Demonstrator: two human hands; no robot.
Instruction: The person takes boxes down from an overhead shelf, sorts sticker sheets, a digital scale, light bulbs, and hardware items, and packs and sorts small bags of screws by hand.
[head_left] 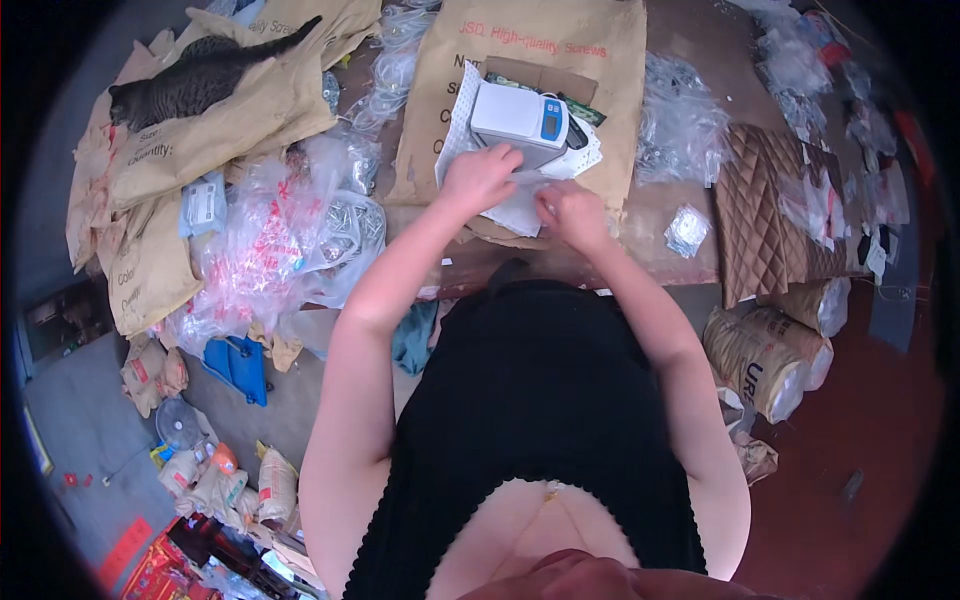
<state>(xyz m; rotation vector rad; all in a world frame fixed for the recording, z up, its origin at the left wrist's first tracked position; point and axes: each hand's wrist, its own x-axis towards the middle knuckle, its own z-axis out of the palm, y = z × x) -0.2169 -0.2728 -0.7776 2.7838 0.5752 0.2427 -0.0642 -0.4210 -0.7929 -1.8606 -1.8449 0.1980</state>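
A white device with a blue button panel [520, 113], looking like a small digital scale, sits on a white sheet [455, 125] over a brown paper sack. My left hand [482, 180] is closed at the device's front left edge, its fingertips bent together. Just to the right, my right hand [572, 213] is pinched closed, lower than the device. Thin clear plastic, apparently a small bag [532, 184], stretches between the fingers of both hands. How each fingertip grips it is partly hidden.
An open cardboard box [545, 75] stands behind the device. Bags of screws [345, 232] lie left, more clear bags [683, 120] right. A small packet [687, 231] and brown quilted cloth [765, 215] are further right. A cat [200, 82] lies on sacks at the far left.
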